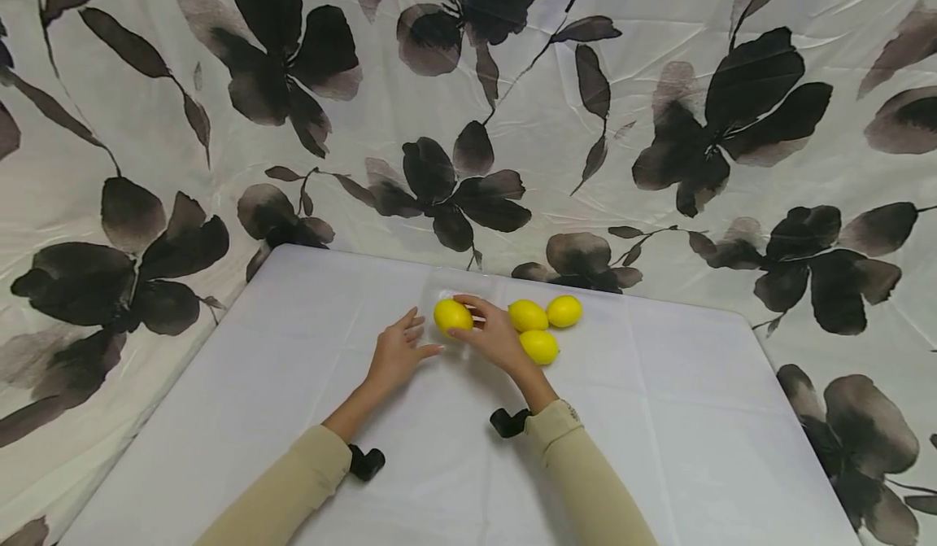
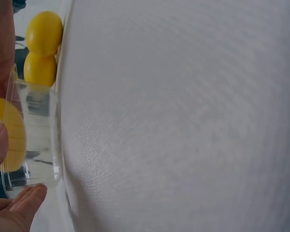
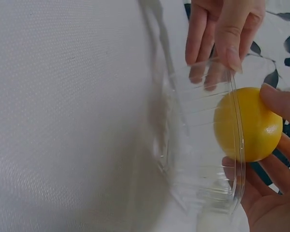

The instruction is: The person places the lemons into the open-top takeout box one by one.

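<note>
A yellow lemon (image 1: 453,318) is held in the fingers of my right hand (image 1: 496,336), at the rim of a clear plastic container (image 3: 198,145). In the right wrist view, the lemon's lower part shows through the container wall. My left hand (image 1: 395,355) is at the container's left side, fingers fairly straight and touching the plastic, thumb by its near corner. Seen from the left wrist, the see-through container stands upright on the table. Beside my right hand lie three more lemons: one (image 1: 528,316) nearest it, one (image 1: 564,312) farther right and one (image 1: 539,347) closer in.
A white cloth covers the table (image 1: 659,432). Behind its far edge hangs a white curtain (image 1: 571,139) with dark flowers. Black wrist cameras are worn at both sleeves, the left one (image 1: 367,463) and the right one (image 1: 508,422).
</note>
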`<state>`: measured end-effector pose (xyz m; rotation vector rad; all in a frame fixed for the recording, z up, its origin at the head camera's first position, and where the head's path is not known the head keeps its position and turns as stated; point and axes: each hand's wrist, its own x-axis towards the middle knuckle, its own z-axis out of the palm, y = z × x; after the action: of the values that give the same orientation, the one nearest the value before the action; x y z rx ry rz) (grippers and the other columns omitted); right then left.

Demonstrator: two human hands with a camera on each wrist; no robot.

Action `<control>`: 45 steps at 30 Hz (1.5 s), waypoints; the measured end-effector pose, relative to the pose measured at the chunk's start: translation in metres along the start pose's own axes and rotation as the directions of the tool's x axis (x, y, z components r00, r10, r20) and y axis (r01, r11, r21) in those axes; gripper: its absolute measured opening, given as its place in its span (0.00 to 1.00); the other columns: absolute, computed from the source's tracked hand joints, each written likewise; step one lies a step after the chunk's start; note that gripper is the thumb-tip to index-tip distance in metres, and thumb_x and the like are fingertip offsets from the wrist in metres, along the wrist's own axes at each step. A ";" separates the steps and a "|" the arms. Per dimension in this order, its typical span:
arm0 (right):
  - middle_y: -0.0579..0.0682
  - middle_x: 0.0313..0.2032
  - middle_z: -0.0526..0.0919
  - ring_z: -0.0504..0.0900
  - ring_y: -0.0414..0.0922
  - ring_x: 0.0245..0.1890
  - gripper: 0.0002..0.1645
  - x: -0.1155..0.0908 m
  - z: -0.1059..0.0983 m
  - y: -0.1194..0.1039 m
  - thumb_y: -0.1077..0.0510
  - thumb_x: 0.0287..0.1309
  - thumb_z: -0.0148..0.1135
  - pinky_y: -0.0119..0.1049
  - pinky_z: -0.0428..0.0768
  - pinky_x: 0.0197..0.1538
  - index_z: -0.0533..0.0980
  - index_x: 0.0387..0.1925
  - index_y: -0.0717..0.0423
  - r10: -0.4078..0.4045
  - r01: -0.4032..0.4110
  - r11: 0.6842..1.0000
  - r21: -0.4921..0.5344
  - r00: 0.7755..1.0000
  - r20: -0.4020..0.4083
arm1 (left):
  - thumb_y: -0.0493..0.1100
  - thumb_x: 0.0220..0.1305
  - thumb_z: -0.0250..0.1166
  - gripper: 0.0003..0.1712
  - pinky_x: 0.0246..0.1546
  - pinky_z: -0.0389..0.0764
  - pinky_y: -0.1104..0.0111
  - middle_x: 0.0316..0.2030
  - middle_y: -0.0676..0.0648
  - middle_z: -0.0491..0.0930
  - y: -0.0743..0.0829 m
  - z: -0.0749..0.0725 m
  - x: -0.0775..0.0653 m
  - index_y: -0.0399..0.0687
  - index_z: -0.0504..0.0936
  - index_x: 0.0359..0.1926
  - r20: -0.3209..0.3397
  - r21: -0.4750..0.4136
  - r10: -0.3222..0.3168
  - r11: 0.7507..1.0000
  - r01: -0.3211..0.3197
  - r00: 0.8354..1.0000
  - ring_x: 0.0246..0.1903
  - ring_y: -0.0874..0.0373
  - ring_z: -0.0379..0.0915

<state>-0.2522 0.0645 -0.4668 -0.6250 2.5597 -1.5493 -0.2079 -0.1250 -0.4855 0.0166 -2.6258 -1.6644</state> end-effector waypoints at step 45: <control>0.58 0.62 0.77 0.75 0.56 0.63 0.33 -0.060 -0.105 0.050 0.55 0.58 0.71 0.48 0.75 0.66 0.73 0.63 0.59 0.069 -0.060 0.996 0.066 0.988 -0.141 | 0.41 0.55 0.75 0.51 0.58 0.77 0.54 0.66 0.34 0.70 0.004 0.006 -0.002 0.32 0.57 0.73 0.009 0.031 -0.007 1.000 0.007 1.000 0.63 0.38 0.70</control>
<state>-0.2411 0.1951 -0.4671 -0.4347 2.5923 -1.7024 -0.2061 -0.1182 -0.4847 0.0191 -2.6612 -1.6302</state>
